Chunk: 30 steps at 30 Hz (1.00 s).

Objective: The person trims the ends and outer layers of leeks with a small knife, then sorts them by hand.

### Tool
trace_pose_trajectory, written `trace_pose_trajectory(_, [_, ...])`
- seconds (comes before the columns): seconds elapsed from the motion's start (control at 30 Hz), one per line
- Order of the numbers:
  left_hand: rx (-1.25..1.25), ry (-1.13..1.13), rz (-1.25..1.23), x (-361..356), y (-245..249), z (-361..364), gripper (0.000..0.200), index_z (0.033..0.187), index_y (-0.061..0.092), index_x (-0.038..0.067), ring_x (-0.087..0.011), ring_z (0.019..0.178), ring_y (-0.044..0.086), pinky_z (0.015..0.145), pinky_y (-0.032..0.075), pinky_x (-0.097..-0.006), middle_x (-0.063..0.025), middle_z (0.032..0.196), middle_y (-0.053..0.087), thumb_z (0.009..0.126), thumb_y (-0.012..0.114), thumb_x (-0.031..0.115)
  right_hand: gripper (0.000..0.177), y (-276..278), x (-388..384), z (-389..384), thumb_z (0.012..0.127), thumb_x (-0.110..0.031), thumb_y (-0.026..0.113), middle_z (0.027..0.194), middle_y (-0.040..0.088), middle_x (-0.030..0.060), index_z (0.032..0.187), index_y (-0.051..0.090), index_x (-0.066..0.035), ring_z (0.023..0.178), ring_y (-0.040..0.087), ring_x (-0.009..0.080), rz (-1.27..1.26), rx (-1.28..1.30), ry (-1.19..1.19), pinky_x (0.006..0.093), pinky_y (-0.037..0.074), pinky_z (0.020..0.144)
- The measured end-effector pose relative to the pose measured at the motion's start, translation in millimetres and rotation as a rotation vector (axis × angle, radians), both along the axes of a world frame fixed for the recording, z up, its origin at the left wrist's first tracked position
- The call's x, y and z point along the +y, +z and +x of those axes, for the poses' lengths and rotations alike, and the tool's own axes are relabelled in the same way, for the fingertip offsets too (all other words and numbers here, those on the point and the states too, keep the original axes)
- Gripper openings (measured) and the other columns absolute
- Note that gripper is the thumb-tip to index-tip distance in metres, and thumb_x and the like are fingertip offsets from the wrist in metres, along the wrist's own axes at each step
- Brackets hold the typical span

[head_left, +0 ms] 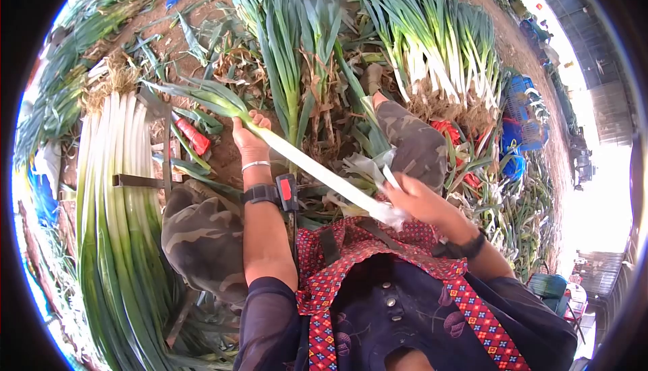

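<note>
Clock positions taken from the middle of your head view, twelve lying ahead of you.

Item: your shirt point(432, 317), dark, with buttons, six o'clock.
Item: your apron point(351, 256), red, patterned, six o'clock, just beyond.
Item: your right hand point(422, 201), four o'clock, near the root end of the leek; its fingers bent and pinching a narrow pale strip point(388, 176). Black strap at the wrist.
Item: one leek point(310, 168), held aslant before you, leaf tips towards ten o'clock, white end towards five, just above the apron.
Item: your left hand point(251, 135), ten o'clock, fingers wrapped about the leek where green meets white. Pale bangle and black strap below it.
Item: your trousers point(202, 243), camouflage, one knee at eight o'clock, the other at two.
Item: a bundle point(101, 236) of leeks, nine o'clock, roots at the far end, a metal bar point(138, 180) across it.
Item: a roll point(192, 136), red, between nine and ten.
Item: a crate point(526, 97), blue, between two and three.
Item: two piles on the ground: a leafy pile point(287, 40), twelve o'clock; a rooted pile point(445, 47), between one and two, roots towards you.
</note>
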State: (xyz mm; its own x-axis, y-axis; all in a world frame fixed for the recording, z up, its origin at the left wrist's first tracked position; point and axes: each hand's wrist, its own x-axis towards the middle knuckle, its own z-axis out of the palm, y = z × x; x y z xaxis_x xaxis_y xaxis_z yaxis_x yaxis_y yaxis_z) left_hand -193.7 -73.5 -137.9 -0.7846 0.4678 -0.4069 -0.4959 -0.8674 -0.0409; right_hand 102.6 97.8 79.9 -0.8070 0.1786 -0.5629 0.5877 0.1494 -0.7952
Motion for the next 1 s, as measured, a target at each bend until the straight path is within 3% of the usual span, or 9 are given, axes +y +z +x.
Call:
trace_pose_trajectory(0.1, [-0.039, 0.005, -0.032, -6, -8, -6, 0.049, 0.086, 0.043, 0.004, -0.0157, 0.056, 0.039, 0.048, 0.033, -0.0280, -0.0046, 0.073, 0.044, 0.094, 0.030, 0.050, 0.017, 30, 19, 48, 0.092, -0.021, 0.048, 0.072, 0.044, -0.0035, 0.100, 0.044, -0.006, 0.059, 0.042, 0.0035, 0.001, -0.145, 0.273, 0.0168, 0.035, 0.049])
trace_pose_trajectory(0.2, [-0.026, 0.022, -0.009, -4, -12, -7, 0.049, 0.083, 0.043, 0.005, -0.0152, 0.055, 0.038, 0.048, 0.033, -0.0280, -0.0036, 0.071, 0.043, 0.094, 0.030, 0.051, 0.022, 35, 37, 57, 0.093, -0.021, 0.048, 0.074, 0.047, -0.0019, 0.107, 0.045, -0.006, 0.059, 0.043, 0.0033, 0.046, 0.037, -0.119, 0.0172, 0.037, 0.050])
trace_pose_trajectory(0.33, [0.009, 0.000, -0.069, 0, -5, -3, 0.051, 0.080, 0.042, 0.005, -0.0149, 0.055, 0.037, 0.048, 0.033, -0.0270, -0.0030, 0.068, 0.041, 0.094, 0.029, 0.052, 0.034, 40, 16, 10, 0.096, -0.030, 0.040, 0.079, 0.057, 0.0022, 0.117, 0.042, -0.003, 0.050, 0.044, 0.0052, -0.097, 0.074, -0.064, 0.0188, 0.038, 0.046])
trace_pose_trajectory(0.4, [0.009, 0.049, -0.170, -1, -1, -2, 0.051, 0.077, 0.043, 0.006, -0.0147, 0.054, 0.036, 0.048, 0.032, -0.0265, -0.0024, 0.066, 0.039, 0.093, 0.030, 0.053, 0.037, 2, 14, 17, 0.096, -0.033, 0.037, 0.066, 0.053, 0.0004, 0.103, 0.055, -0.002, 0.047, 0.043, 0.0078, -0.031, -0.115, 0.352, 0.0230, 0.035, 0.043])
trace_pose_trajectory(0.6, [-0.039, 0.028, -0.327, -3, -10, -6, 0.054, 0.076, 0.040, 0.007, -0.0125, 0.050, 0.034, 0.043, 0.032, -0.0247, -0.0004, 0.063, 0.036, 0.092, 0.029, 0.057, 0.041, 81, 7, 75, 0.095, -0.037, 0.040, 0.060, 0.051, 0.0001, 0.091, 0.059, -0.001, 0.055, 0.047, 0.0086, -0.050, -0.407, 0.185, 0.0260, 0.036, 0.049])
trace_pose_trajectory(0.77, [0.048, 0.022, -0.089, 9, 17, -5, 0.051, 0.076, 0.040, 0.007, -0.0120, 0.050, 0.036, 0.041, 0.033, -0.0229, -0.0010, 0.063, 0.037, 0.094, 0.026, 0.053, 0.049, 107, 60, 102, 0.095, -0.038, 0.037, 0.092, 0.064, 0.0101, 0.126, 0.047, 0.000, 0.070, 0.063, 0.0184, 0.465, -0.368, 0.162, 0.0310, 0.049, 0.065])
trace_pose_trajectory(0.83, [0.030, -0.011, -0.028, 29, 41, 17, 0.051, 0.076, 0.040, 0.006, -0.0121, 0.051, 0.038, 0.043, 0.034, -0.0236, -0.0012, 0.062, 0.038, 0.094, 0.025, 0.051, 0.061, 61, 98, 87, 0.095, -0.033, 0.042, 0.135, 0.040, 0.0187, 0.139, 0.021, 0.003, 0.105, 0.057, 0.0237, 0.418, 0.085, 0.178, 0.0315, 0.045, 0.089])
trace_pose_trajectory(0.93, [0.169, -0.045, -0.049, 51, 46, 51, 0.049, 0.079, 0.041, 0.007, -0.0126, 0.055, 0.041, 0.050, 0.039, -0.0264, -0.0013, 0.065, 0.040, 0.095, 0.022, 0.049, 0.069, 72, 79, 34, 0.093, -0.033, 0.049, 0.144, 0.025, 0.0211, 0.139, 0.017, 0.006, 0.119, 0.048, 0.0260, 0.318, 0.100, 0.130, 0.0335, 0.038, 0.098])
trace_pose_trajectory(1.0, [0.154, -0.059, -0.016, 67, 54, 72, 0.048, 0.081, 0.042, 0.007, -0.0139, 0.057, 0.044, 0.054, 0.042, -0.0278, -0.0016, 0.066, 0.042, 0.095, 0.021, 0.048, 0.068, 60, 72, 21, 0.091, -0.029, 0.051, 0.134, 0.039, 0.0195, 0.139, 0.017, 0.005, 0.100, 0.056, 0.0214, 0.193, 0.021, 0.340, 0.0303, 0.045, 0.085])
